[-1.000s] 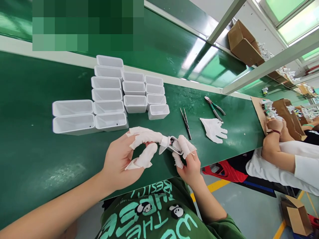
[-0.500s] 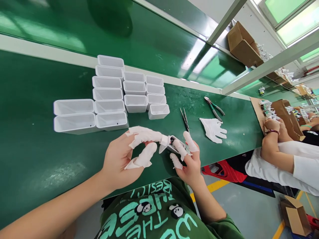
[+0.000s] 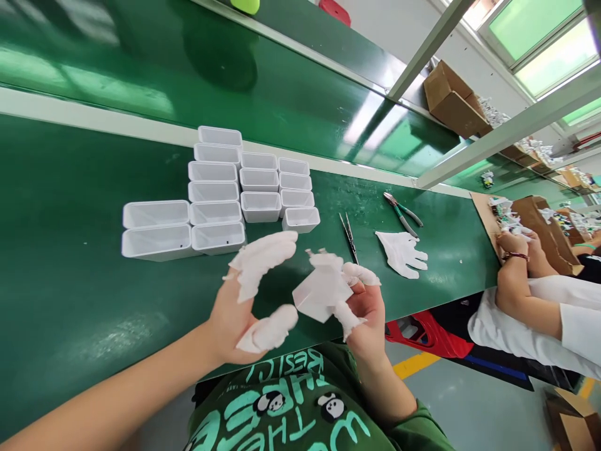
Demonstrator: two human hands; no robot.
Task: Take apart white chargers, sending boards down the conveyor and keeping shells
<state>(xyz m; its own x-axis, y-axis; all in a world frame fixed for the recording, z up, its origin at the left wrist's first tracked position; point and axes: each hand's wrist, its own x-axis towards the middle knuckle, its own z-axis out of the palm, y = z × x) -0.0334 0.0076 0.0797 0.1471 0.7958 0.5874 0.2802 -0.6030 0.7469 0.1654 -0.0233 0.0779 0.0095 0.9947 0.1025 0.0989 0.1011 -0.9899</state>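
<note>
"What containers are around you?"

"Ahead of my left grip [image 3: 233, 322], a cluster of white tubs [image 3: 261, 215] stands on the bench [image 3: 61, 294], packed side by side with their mouths up. I see a small dark speck in at least two of those nearest the grip. Far out to the right of my right grip [image 3: 369, 307], past a co-worker's hands [image 3: 515, 243], a carton [image 3: 544, 225] stands with white parts [image 3: 578, 223] showing beyond its wall."

"And the box [image 3: 323, 291]?"

"In my right grip, pinched between thumb and fingers, raised over the bench and tilted. It's blurred and I can't see into it from here."

"Your left grip?"

"Released: fingers and thumb spread wide, facing the box from its left. The thumb tip is so close to a corner that I can't tell whether they touch."

"Anything else nearby?"

"Tweezers [image 3: 349, 237] lie just beyond my right grip. To the right of that grip there's a flat white glove [image 3: 402, 254], with cutters [image 3: 401, 213] farther off beyond it, handles toward the glove."
</note>
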